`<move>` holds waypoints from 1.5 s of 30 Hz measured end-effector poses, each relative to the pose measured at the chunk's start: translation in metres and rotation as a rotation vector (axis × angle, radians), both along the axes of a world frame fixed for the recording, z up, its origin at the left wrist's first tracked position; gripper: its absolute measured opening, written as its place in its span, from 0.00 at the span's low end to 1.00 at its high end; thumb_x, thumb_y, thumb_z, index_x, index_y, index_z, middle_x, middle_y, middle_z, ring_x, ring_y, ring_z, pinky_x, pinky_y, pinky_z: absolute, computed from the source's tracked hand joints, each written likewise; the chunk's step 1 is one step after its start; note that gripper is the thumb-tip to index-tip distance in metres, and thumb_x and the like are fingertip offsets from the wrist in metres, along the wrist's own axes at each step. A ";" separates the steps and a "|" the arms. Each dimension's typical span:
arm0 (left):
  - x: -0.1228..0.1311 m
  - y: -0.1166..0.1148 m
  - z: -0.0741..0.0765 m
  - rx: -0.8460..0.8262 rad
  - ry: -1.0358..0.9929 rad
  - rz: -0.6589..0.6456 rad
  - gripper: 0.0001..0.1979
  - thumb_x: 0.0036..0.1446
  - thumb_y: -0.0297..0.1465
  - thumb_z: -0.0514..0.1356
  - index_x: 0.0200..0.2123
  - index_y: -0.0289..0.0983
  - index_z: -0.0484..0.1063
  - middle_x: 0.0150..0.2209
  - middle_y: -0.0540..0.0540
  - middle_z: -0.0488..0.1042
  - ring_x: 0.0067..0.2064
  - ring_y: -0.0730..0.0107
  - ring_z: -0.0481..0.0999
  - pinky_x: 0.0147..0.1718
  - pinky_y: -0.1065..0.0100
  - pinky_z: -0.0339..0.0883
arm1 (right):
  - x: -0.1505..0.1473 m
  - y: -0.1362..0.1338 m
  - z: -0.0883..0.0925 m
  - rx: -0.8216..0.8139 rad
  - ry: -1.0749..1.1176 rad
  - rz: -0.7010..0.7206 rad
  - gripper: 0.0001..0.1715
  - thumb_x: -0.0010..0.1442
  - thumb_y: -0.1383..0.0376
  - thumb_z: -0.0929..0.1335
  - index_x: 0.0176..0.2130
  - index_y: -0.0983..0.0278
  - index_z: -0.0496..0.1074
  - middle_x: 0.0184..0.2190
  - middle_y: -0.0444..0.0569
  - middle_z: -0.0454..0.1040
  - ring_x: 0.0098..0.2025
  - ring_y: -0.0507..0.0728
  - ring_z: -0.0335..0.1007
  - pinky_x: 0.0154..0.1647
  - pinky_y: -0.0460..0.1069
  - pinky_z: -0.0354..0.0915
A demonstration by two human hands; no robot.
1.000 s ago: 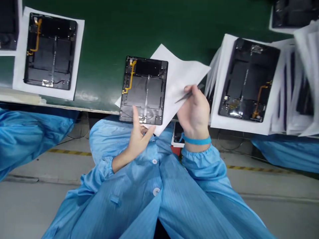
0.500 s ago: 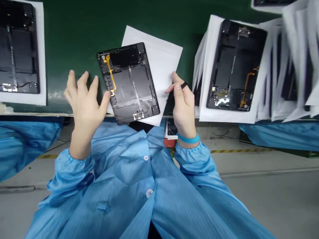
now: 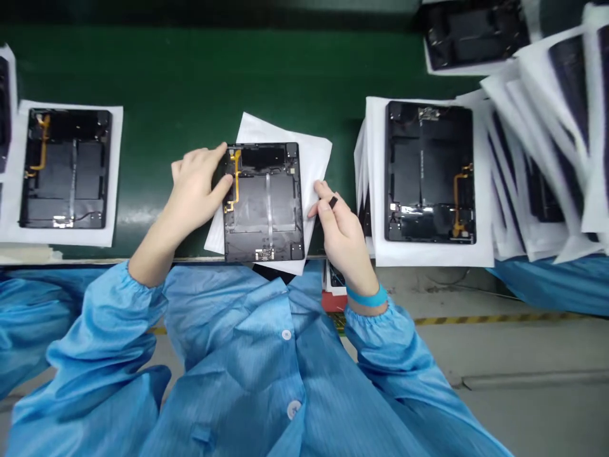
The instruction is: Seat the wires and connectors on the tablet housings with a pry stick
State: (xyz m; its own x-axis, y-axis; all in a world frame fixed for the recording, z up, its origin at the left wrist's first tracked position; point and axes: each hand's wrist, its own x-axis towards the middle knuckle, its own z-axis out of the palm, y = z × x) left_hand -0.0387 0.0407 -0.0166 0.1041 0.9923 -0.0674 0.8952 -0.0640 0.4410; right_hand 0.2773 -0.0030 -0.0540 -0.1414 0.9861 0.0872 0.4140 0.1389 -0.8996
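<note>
An opened black tablet body (image 3: 264, 202) with an orange flex cable lies on a white paper sheet (image 3: 311, 155) at the near edge of the green belt (image 3: 190, 82). My left hand (image 3: 197, 184) rests on the tablet's upper left corner, thumb and fingers pressed against its edge by the orange cable. My right hand (image 3: 339, 231) is at the tablet's right edge, fingers curled around a thin dark tool (image 3: 332, 202) that looks like tweezers.
A second open tablet on paper (image 3: 64, 168) lies at the left. A stack of tablets on white sheets (image 3: 431, 171) sits at the right, with more fanned sheets (image 3: 547, 139) beyond. Blue sleeves of neighbours show at both lower sides.
The tablet has been turned from tilted to straight. My left hand moved from open beside it onto its upper left corner. My right hand slid in to its right edge.
</note>
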 end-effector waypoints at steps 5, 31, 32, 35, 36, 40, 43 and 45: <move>-0.009 0.064 0.024 -0.028 0.150 -0.135 0.32 0.73 0.43 0.48 0.71 0.40 0.75 0.67 0.42 0.78 0.68 0.48 0.73 0.74 0.47 0.65 | 0.000 -0.001 -0.004 0.069 -0.080 0.001 0.37 0.81 0.36 0.59 0.40 0.58 0.79 0.77 0.56 0.74 0.84 0.67 0.64 0.88 0.73 0.53; -0.005 0.135 0.038 -0.151 -0.284 -0.313 0.27 0.66 0.42 0.63 0.65 0.38 0.79 0.50 0.41 0.85 0.50 0.60 0.83 0.57 0.59 0.77 | -0.009 -0.009 0.007 -0.130 0.407 -0.191 0.36 0.70 0.29 0.70 0.35 0.56 0.78 0.76 0.53 0.76 0.83 0.68 0.64 0.89 0.69 0.50; 0.000 0.139 0.035 -0.151 -0.251 -0.335 0.26 0.67 0.41 0.62 0.65 0.38 0.79 0.51 0.41 0.85 0.52 0.59 0.83 0.60 0.58 0.76 | -0.010 -0.012 0.008 -0.151 0.480 -0.223 0.35 0.68 0.30 0.72 0.34 0.56 0.78 0.75 0.52 0.77 0.84 0.68 0.63 0.90 0.69 0.49; 0.008 0.142 0.026 -0.134 -0.159 -0.365 0.24 0.69 0.37 0.59 0.63 0.39 0.82 0.56 0.42 0.85 0.59 0.55 0.82 0.66 0.57 0.74 | -0.010 -0.019 0.011 -0.251 0.731 -0.265 0.32 0.64 0.33 0.78 0.31 0.55 0.77 0.70 0.49 0.82 0.85 0.67 0.61 0.87 0.68 0.57; 0.008 0.141 0.023 -0.121 -0.128 -0.369 0.24 0.70 0.37 0.57 0.63 0.39 0.82 0.59 0.42 0.85 0.61 0.55 0.82 0.67 0.56 0.74 | -0.010 -0.020 0.012 -0.279 0.799 -0.266 0.31 0.63 0.34 0.79 0.30 0.55 0.77 0.67 0.49 0.84 0.84 0.66 0.61 0.86 0.67 0.61; 0.005 0.136 0.018 -0.065 -0.024 -0.391 0.27 0.71 0.34 0.52 0.65 0.38 0.81 0.62 0.41 0.83 0.64 0.53 0.80 0.69 0.53 0.73 | -0.011 -0.016 0.018 -0.320 0.911 -0.259 0.27 0.60 0.39 0.83 0.30 0.54 0.79 0.61 0.49 0.88 0.82 0.66 0.66 0.84 0.66 0.65; -0.002 0.127 0.015 -0.012 0.043 -0.412 0.26 0.69 0.33 0.52 0.62 0.37 0.83 0.61 0.40 0.83 0.65 0.50 0.79 0.72 0.49 0.70 | -0.015 -0.004 0.019 -0.329 0.874 -0.199 0.27 0.61 0.38 0.82 0.31 0.55 0.79 0.59 0.50 0.89 0.83 0.66 0.66 0.88 0.65 0.58; -0.013 0.116 0.013 0.029 0.073 -0.397 0.27 0.70 0.34 0.50 0.62 0.36 0.83 0.60 0.38 0.83 0.65 0.48 0.78 0.73 0.46 0.69 | -0.018 0.008 0.018 -0.329 0.833 -0.124 0.28 0.64 0.38 0.80 0.31 0.55 0.78 0.59 0.50 0.89 0.83 0.65 0.65 0.89 0.64 0.55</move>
